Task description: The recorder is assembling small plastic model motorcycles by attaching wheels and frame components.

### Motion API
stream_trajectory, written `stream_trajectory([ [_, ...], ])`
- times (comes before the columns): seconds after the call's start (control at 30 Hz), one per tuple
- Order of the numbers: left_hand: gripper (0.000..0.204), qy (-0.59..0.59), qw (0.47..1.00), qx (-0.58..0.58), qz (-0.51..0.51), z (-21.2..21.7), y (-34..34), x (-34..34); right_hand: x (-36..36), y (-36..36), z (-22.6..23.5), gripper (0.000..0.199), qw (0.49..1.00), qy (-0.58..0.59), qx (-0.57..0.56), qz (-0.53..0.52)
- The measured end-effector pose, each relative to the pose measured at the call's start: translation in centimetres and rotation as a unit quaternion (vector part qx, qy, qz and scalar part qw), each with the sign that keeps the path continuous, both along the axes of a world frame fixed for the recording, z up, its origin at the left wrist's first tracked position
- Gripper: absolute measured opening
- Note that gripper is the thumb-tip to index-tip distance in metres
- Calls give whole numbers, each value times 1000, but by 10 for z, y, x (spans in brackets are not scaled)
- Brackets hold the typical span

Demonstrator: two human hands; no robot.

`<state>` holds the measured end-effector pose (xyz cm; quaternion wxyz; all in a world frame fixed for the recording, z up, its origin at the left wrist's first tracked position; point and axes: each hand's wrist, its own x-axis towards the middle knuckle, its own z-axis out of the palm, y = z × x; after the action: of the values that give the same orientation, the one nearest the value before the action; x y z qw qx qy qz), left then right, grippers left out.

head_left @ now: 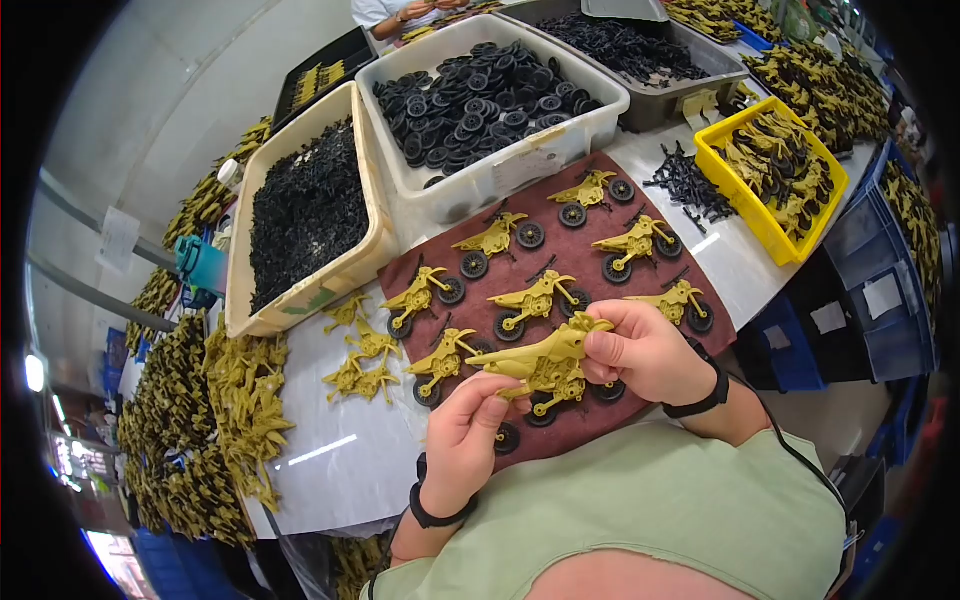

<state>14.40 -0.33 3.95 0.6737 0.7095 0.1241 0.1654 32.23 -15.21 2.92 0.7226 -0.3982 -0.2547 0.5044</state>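
Between my two hands is a yellow-green plastic toy motorcycle body [535,362], held above the cloth. My right hand [648,358] pinches its front end between thumb and fingers. The lower rear of the same body is gripped in the fingertips of my left hand [468,432]. Beneath lies a dark red cloth [590,262] with rows of similar toy motorcycles, such as one at the far side [492,236]. Black wheels [530,234] and small black parts lie beside or against them. My hands partly hide the nearest ones.
Behind the cloth stand a white bin of black wheels [402,190], a cream bin of small black parts [376,235] and a grey bin [660,98]. A yellow tray [790,247] sits right. Yellow bodies [240,400] pile up left. Across the table, another person's hands [412,12] show.
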Motion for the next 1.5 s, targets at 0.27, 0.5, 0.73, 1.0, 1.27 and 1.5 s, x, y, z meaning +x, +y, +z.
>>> stream_trajectory([
  [0.27,31,-17,994,-109,-6,-3,-3,0,0,3,-1,23,990,125,7,64],
  [0.5,38,-42,986,-154,-44,-9,-4,1,0,4,-1,25,978,168,8,125],
  [0.73,41,-60,985,-157,-47,-7,-7,2,-1,6,-5,25,964,212,15,160],
  [1.0,42,-66,978,-182,-75,-4,-7,2,-3,7,-4,25,950,243,15,196],
  [1.27,45,-45,982,-163,-88,1,-7,2,-7,8,-6,26,928,282,13,241],
  [1.5,49,-31,982,-161,-91,3,-9,0,-11,9,-7,27,916,303,14,262],
])
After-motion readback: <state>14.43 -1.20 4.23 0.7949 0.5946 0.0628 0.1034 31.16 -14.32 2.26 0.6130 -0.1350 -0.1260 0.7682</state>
